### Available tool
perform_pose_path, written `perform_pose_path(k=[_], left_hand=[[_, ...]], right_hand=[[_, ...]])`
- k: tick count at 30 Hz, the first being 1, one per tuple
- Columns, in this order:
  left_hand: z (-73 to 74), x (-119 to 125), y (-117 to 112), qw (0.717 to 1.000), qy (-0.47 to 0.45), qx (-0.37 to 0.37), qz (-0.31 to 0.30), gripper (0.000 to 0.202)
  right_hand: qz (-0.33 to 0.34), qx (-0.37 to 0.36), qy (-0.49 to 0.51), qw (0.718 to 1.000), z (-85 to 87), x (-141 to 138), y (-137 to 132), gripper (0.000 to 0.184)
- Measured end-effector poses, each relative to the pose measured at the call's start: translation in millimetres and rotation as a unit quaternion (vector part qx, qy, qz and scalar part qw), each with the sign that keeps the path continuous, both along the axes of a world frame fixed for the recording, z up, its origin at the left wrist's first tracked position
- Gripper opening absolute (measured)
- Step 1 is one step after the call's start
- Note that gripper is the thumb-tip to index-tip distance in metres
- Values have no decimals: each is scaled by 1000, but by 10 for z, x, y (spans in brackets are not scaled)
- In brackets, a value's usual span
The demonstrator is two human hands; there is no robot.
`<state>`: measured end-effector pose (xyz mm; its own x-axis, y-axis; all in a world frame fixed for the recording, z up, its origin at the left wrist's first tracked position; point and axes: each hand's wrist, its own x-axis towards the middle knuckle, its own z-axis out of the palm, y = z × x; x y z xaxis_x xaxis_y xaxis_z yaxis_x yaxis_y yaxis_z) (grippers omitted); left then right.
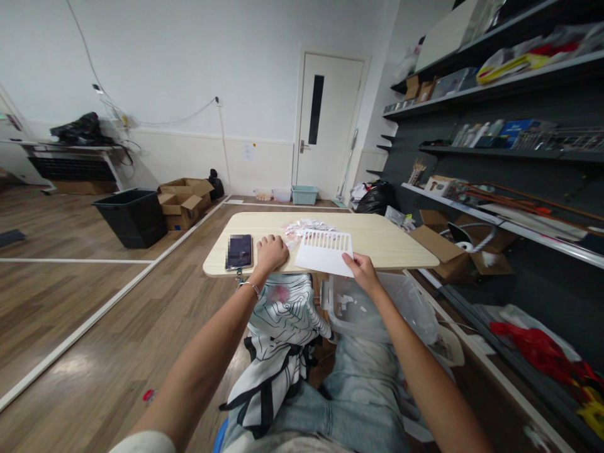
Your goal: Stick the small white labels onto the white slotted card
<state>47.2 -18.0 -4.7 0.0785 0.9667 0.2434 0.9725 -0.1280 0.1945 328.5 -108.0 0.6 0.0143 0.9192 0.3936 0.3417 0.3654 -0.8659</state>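
A white sheet (325, 251) with a row of slots cut along its far edge lies on the light wooden table (401, 242). My right hand (361, 267) pinches its near right corner. My left hand (271, 250) rests on the table as a loose fist, just left of the sheet and right of a dark phone (239, 251). What that fist holds, if anything, is hidden. A heap of small pink and white packets (304, 228) lies beyond the sheet.
A clear plastic bin (406, 308) stands under the table by my knees. Cardboard boxes (465, 251) and shelving (495, 157) line the right side. A black bin (129, 217) and more boxes (184, 201) stand on the floor to the left. A door (328, 126) is at the back.
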Motion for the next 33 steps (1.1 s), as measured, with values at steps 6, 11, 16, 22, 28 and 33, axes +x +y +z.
perform_pose_path(k=[6, 11, 16, 22, 28, 33], left_hand=[[-9, 5, 10, 1000, -4, -2, 5, 46], [-11, 3, 15, 1000, -6, -4, 5, 45], [-8, -1, 12, 1000, -9, -3, 2, 45], [-1, 5, 2, 1000, -6, -1, 2, 46], [2, 7, -4, 1000, -6, -2, 3, 47], [-5, 15, -9, 1000, 2, 4, 5, 48]], right_hand=[[8, 11, -12, 1000, 35, -17, -20, 65], [8, 11, -16, 1000, 43, -15, -23, 64], [10, 9, -10, 1000, 45, -10, -29, 62], [11, 10, -8, 1000, 58, -13, -39, 62], [13, 6, -9, 1000, 79, -21, -60, 62], [15, 5, -8, 1000, 68, -15, -58, 63]])
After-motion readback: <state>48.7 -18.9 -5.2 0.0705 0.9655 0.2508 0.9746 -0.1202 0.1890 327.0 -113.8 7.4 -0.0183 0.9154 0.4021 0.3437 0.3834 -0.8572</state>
